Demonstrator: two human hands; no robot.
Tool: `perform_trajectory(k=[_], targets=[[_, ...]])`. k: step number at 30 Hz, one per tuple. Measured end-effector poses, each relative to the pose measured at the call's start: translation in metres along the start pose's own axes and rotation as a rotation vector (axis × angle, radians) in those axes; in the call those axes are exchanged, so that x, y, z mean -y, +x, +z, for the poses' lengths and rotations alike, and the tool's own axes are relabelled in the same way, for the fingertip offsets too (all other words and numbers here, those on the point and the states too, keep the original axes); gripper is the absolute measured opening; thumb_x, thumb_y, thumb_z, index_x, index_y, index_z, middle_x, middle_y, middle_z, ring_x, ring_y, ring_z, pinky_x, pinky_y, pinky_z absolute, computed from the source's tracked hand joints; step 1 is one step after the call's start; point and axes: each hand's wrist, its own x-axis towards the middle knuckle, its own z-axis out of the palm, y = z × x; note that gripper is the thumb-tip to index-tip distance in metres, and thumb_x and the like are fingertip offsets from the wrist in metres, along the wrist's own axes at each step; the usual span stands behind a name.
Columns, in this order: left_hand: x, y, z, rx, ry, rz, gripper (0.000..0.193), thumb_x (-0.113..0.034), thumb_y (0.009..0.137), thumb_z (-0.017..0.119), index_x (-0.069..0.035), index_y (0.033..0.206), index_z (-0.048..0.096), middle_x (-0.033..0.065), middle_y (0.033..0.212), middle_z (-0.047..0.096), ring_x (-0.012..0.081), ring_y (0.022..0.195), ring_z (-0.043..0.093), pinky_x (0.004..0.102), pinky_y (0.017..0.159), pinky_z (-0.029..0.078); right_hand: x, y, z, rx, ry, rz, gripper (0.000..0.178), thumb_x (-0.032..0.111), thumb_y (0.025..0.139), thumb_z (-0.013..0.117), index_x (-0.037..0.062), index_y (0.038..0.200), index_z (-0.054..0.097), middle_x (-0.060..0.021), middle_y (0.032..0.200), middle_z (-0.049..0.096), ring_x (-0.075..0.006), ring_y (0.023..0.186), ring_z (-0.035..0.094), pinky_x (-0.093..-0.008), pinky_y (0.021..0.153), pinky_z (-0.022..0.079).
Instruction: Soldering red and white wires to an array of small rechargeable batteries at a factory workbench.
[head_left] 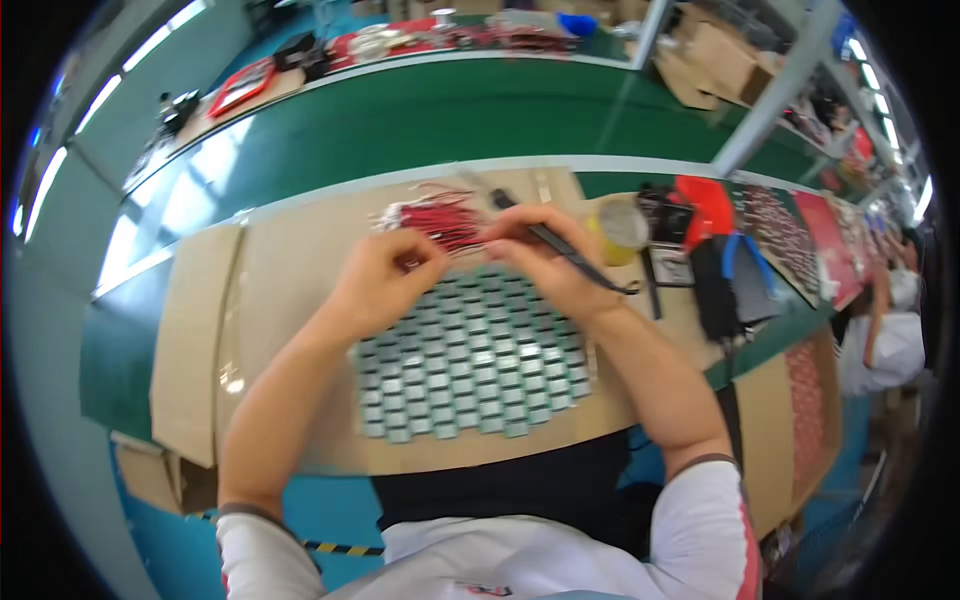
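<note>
My left hand (385,280) is closed in a pinch at the near left of a bundle of red wires (445,222) with white ends. What its fingertips hold, if anything, is too small to make out. A slim black pen-shaped tool (565,250) lies slanted across my right hand (545,265), held at the thumb, its thin tail pointing toward my wrist. The right fingertips are close to the wires' right side. Below both hands, small silvery rectangular boards with green edges (470,365) lie in close, staggered rows on the cardboard (290,300).
A yellowish round container (622,230) stands just right of my right hand. Beyond it are a red item (703,210), a black pouch (712,290) and a blue-handled tool (750,265). Another person (885,335) works at far right. A second loaded bench (430,45) runs across the back.
</note>
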Motion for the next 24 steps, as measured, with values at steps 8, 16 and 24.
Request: perform_trajectory(k=[8,16,24], targets=[[-0.029,-0.011,0.011,0.063,-0.162,0.027,0.013,-0.01,0.094,0.079,0.0,0.103,0.076,0.0018,0.088,0.075,0.0061,0.081,0.067,0.0254,0.072,0.054,0.035,-0.014,0.017,0.016,-0.11,-0.024,0.018,-0.006,0.097,0.072,-0.0001,0.114,0.072,-0.0125,0.106,0.078,-0.0185,0.095,0.076,-0.0325,0.089,0.063],[-0.029,-0.031,0.002,0.107,-0.177,-0.13,0.01,-0.011,0.1,0.072,-0.001,0.101,0.073,0.0028,0.084,0.074,0.0076,0.075,0.069,0.0235,0.064,0.053,0.023,-0.019,0.032,0.081,-0.356,-0.154,0.021,-0.004,0.09,0.081,0.0008,0.11,0.077,-0.0099,0.106,0.079,-0.0164,0.097,0.075,-0.0302,0.09,0.061],[0.019,-0.059,-0.07,-0.109,-0.104,-0.293,0.011,-0.012,0.097,0.076,-0.002,0.094,0.072,-0.0012,0.077,0.068,0.0042,0.064,0.059,0.0212,0.052,0.043,0.044,-0.002,0.025,0.209,-0.237,-0.141,0.045,0.014,0.107,0.067,-0.0045,0.147,0.058,-0.0169,0.114,0.079,-0.0212,0.101,0.077,-0.0321,0.093,0.061]])
